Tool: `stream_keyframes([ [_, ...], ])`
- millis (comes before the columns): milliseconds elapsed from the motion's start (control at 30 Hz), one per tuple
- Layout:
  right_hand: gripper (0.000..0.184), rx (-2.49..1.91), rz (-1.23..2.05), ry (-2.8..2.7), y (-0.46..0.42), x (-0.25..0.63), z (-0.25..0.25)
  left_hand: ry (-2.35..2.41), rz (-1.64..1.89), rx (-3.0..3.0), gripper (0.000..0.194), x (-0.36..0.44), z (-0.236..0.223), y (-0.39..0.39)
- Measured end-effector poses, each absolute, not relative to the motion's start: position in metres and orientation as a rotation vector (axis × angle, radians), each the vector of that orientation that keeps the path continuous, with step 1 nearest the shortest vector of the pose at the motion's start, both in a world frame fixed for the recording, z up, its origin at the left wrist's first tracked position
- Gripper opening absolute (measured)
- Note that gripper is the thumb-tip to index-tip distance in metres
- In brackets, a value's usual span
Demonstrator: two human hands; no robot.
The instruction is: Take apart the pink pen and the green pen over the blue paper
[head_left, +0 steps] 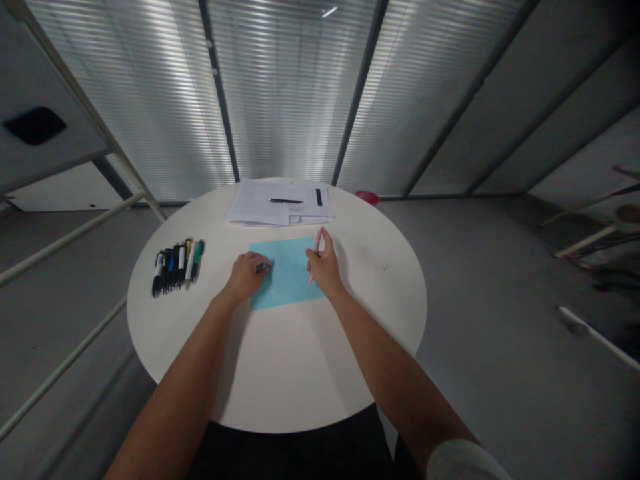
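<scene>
A light blue sheet of paper (287, 273) lies on the round white table (280, 360). My right hand (325, 267) rests at the sheet's right edge, closed round a pink pen (316, 245) that points down at the paper. My left hand (246, 275) sits on the sheet's left edge with its fingers curled round a small dark object (263, 267), possibly a pen cap.
A row of several pens (177, 265) lies at the table's left. A stack of white printed papers (283, 202) with a black pen (286, 201) on it sits at the far edge. A pink object (368, 197) lies on the floor beyond. Metal rails stand at left.
</scene>
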State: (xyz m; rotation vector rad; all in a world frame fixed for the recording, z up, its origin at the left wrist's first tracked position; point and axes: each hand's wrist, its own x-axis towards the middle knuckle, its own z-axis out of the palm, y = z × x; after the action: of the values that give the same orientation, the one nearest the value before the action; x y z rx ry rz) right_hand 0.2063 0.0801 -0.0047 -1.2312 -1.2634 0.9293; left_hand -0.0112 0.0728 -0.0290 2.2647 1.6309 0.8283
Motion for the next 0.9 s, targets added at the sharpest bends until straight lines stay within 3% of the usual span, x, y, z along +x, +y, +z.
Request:
stream_keyframes([
  [567,0.052,-1.254,0.843,-1.483,0.076,0.209,-0.009,1.614,0.848,2.272,0.025,-0.011,-0.028,0.072],
  [733,0.061,-1.274,0.73,-1.624,0.074,0.208,-0.007,1.618,0.843,2.271,0.025,-0.011,-0.028,0.072],
  [900,0.061,-1.579,0.462,-1.762,0.085,0.234,0.009,1.621,0.83,2.276,0.025,-0.011,-0.029,0.073],
])
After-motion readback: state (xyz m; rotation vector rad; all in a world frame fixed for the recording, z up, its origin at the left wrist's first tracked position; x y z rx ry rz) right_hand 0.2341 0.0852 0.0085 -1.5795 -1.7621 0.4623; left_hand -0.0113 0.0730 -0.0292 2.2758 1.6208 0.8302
